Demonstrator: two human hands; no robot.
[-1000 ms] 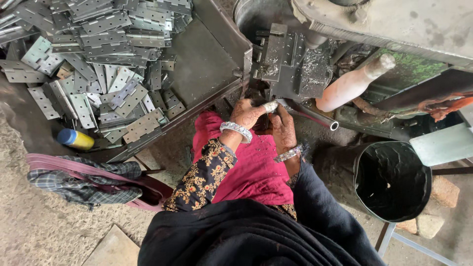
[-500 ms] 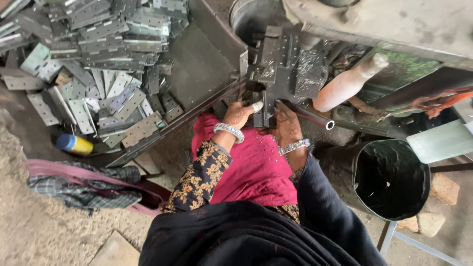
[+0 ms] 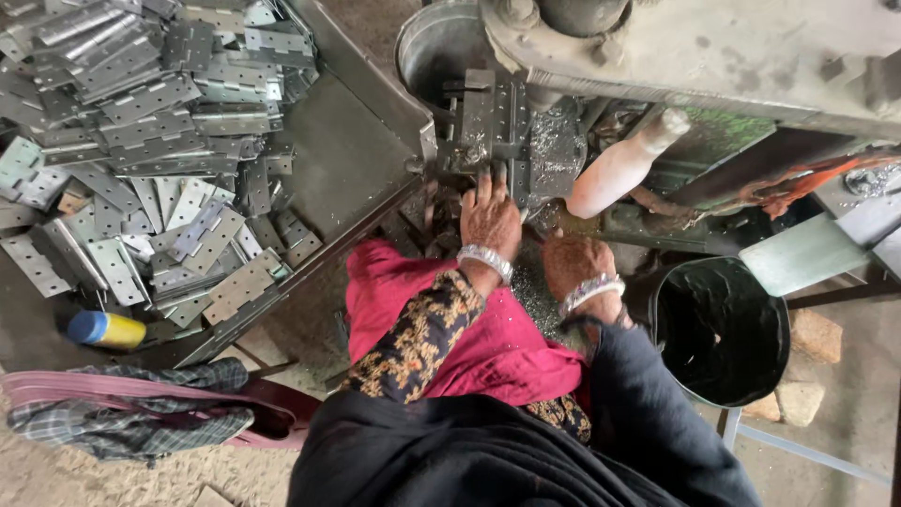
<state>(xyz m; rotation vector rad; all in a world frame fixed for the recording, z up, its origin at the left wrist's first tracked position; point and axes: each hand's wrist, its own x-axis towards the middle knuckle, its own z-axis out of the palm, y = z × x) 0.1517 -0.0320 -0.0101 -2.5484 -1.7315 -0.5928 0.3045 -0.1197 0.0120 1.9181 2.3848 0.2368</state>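
Sweeping left to right: heaped flat metal hinges [image 3: 141, 141] on the tray [image 3: 347, 160], well apart from both hands. Left hand [image 3: 490, 218] flat, fingers spread, pressing into the press die block [image 3: 497, 127]; right hand [image 3: 577, 263] knuckles-up beside it, grip unclear. Best kept low, fingertips outside the die gap, workpiece seated square. Black bucket [image 3: 723, 329] rightmost.

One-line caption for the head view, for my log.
Left hand reaches into the grey metal press die; right hand rests beside it, flat steel hinge plates piled left.
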